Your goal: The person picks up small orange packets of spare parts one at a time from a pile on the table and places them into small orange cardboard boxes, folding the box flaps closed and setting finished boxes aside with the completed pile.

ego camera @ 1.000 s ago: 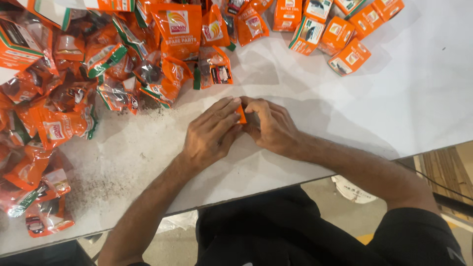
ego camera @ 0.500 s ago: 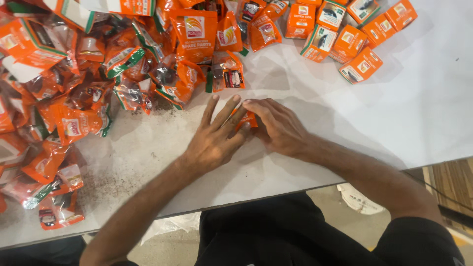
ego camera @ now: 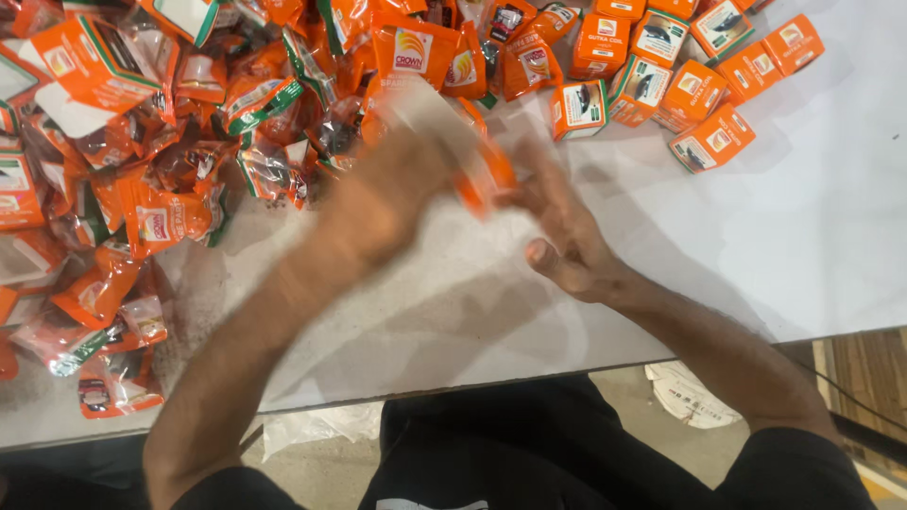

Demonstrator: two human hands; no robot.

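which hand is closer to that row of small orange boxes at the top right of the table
Right. The right hand lies just below and left of the small orange boxes, apart from them. The blurred left hand is farther left, beside the heap of orange packets.

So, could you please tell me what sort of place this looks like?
Probably a small packing workbench: a white table heaped with orange plastic pouches, a cluster of small orange boxes beside them, and both hands working on one orange item.

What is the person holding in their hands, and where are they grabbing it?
A small orange packet, held between the left hand and the right hand. The picture is too blurred to tell which part of it they grip.
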